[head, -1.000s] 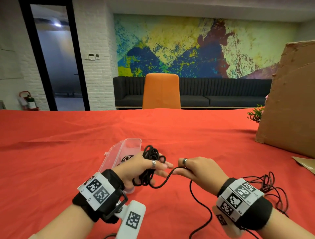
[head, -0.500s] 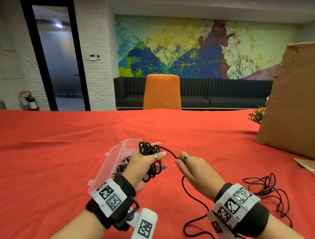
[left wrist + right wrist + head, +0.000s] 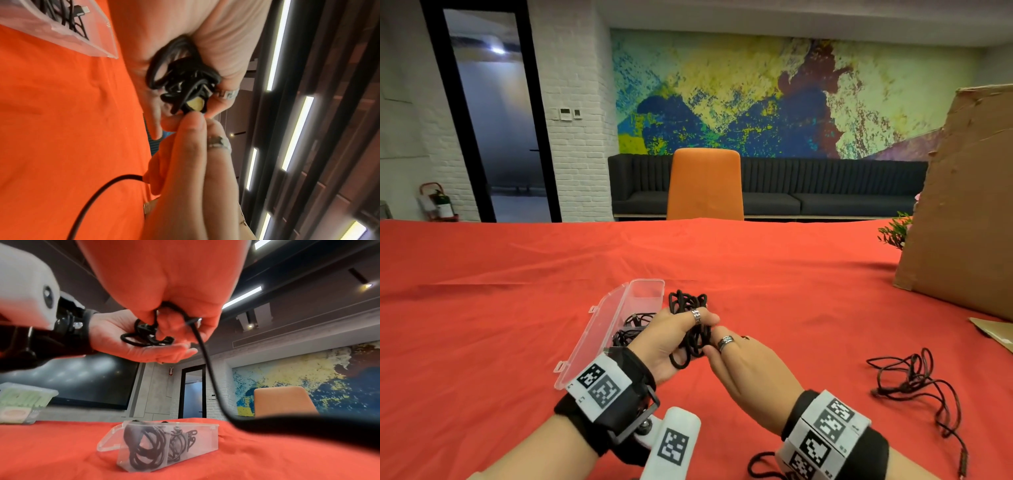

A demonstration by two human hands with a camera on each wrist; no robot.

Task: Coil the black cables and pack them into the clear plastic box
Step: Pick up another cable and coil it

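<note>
A bundle of coiled black cable [image 3: 690,322] sits in my left hand [image 3: 664,342], whose fingers curl round it just right of the clear plastic box [image 3: 645,291]. My right hand [image 3: 736,363] meets the bundle and pinches the cable's strand against it. In the right wrist view the free strand [image 3: 207,369] drops from that hand's fingers toward the table. The left wrist view shows the coil [image 3: 180,76] in the palm, with the right hand's fingertips [image 3: 193,120] at a yellowish plug end. The box [image 3: 205,441] lies open with coiled black cables inside.
A second black cable [image 3: 914,383] lies tangled on the red tablecloth [image 3: 482,325] to the right. A big cardboard sheet [image 3: 962,205] leans at the right edge beside a small plant [image 3: 893,233]. An orange chair [image 3: 705,185] stands behind the table.
My right hand has come in from a gap away until it touches the coil. The loose strand between the hands is gone into the bundle. The left hand has shifted slightly right.
</note>
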